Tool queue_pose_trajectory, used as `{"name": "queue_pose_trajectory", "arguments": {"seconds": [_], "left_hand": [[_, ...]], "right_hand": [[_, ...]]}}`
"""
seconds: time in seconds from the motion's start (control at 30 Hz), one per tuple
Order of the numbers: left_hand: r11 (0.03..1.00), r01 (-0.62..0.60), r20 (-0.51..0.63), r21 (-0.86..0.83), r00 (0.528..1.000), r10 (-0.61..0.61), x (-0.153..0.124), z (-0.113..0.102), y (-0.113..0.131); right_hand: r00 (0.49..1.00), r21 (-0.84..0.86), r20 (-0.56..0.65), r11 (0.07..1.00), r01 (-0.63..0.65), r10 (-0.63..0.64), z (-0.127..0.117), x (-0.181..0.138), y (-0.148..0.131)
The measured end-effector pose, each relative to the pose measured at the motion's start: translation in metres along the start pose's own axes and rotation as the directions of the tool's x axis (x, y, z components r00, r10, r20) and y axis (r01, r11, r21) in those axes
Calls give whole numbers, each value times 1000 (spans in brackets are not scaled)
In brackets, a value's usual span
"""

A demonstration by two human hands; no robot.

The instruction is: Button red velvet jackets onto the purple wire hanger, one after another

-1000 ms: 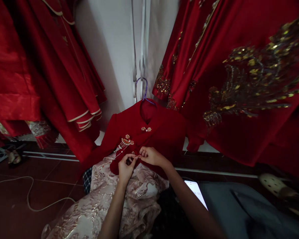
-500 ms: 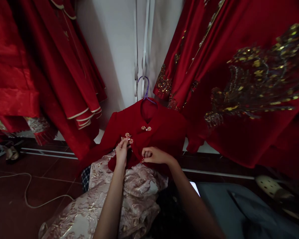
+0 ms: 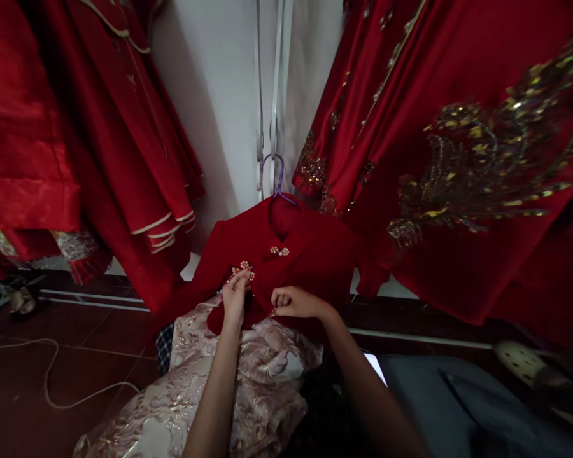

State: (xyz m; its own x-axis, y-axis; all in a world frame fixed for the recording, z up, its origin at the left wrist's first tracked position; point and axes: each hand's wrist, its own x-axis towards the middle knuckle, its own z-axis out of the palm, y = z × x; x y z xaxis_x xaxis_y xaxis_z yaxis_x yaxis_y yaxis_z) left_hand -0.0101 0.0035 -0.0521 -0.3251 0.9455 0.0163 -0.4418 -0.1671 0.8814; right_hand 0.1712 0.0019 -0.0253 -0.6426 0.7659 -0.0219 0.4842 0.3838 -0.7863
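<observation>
A red jacket [image 3: 315,257] hangs by its neck from a purple hanger [image 3: 279,181], with its lower front lying over a pale pink brocade cloth [image 3: 272,356]. On its chest sits a gold-and-pearl flower clasp [image 3: 279,252]. My left hand [image 3: 235,299] is closed, pinching at a second flower clasp [image 3: 244,264] on the jacket's left side. Lower on the front, my right hand [image 3: 298,302] is closed with curled fingers on the jacket's edge, beside another small ornament [image 3: 272,312]. What lies inside the fingertips is partly hidden.
Red garments [image 3: 138,159] hang on the left, and a red dress with gold sequins [image 3: 482,172] hangs on the right. A lit phone [image 3: 375,369] lies near a grey-blue padded surface [image 3: 439,401]. A pale clog [image 3: 518,362] is at right; a white cable [image 3: 52,369] crosses the floor.
The whole view has shifted slightly. Both hands stay at nearly the same places on the jacket, with the left fingers bent a little differently at the clasp.
</observation>
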Motion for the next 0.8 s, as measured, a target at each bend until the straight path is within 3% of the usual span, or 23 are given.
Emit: {"name": "queue_pose_trajectory", "arguments": {"seconds": [0.43, 0.6, 0.8], "left_hand": [[991, -76, -63, 114, 994, 84, -1, 5, 2], [950, -172, 178, 259, 976, 128, -6, 15, 9], [777, -501, 456, 381, 833, 314, 2, 50, 36]], "right_hand": [[999, -26, 50, 1000, -16, 17, -5, -5, -2], [990, -53, 138, 998, -16, 23, -11, -10, -4], [983, -34, 182, 999, -5, 11, -16, -14, -9]]}}
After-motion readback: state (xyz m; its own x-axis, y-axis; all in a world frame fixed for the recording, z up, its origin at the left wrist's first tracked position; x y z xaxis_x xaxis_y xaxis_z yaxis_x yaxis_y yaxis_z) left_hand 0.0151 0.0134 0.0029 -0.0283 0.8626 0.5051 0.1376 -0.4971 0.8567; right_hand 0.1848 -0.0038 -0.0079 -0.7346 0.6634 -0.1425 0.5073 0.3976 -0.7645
